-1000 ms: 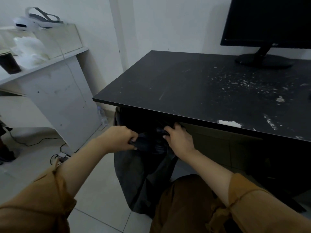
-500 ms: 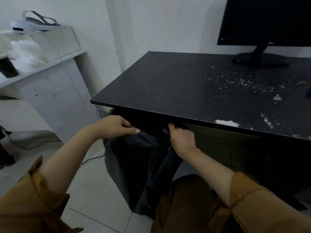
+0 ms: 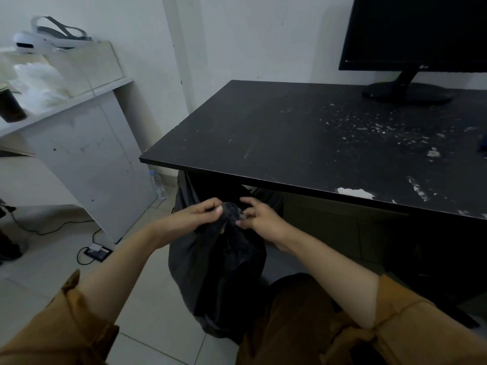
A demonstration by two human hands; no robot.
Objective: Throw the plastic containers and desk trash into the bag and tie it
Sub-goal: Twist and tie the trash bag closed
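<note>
Two sets of fingers met at the gathered neck of the black rubbish bag (image 3: 218, 272). The left hand (image 3: 196, 214) had its fingers (image 3: 210, 204) curled round the bunched plastic from the left. The right hand (image 3: 259, 218) pinched the same bunch from the right with bent fingers, and the two hands were almost touching. The bag's neck sat just below the front edge of the black worktop (image 3: 290, 133), near its front left corner. The bag's body reached down to the pale tiled floor (image 3: 147, 299), just beside the person's brown-trousered knee (image 3: 295, 312). Both forearms were bare, with ochre sleeves (image 3: 66, 333) pushed up past the elbows.

On the worktop, white flecks (image 3: 369, 127) lay scattered over the right half, and a white chipped patch (image 3: 354, 193) showed at the front edge. A dark monitor (image 3: 416, 30) stood on its round foot at the back right.

To the left, well apart from the bag, a white shelf unit (image 3: 79, 143) carried a white headset (image 3: 50, 39), a heap of crumpled white material (image 3: 39, 83) and a dark cup (image 3: 11, 106). A clear water bottle (image 3: 158, 184) stood on the floor between that unit and the worktop. A small black box with a cable (image 3: 96, 252) lay on the tiles nearer the person.
</note>
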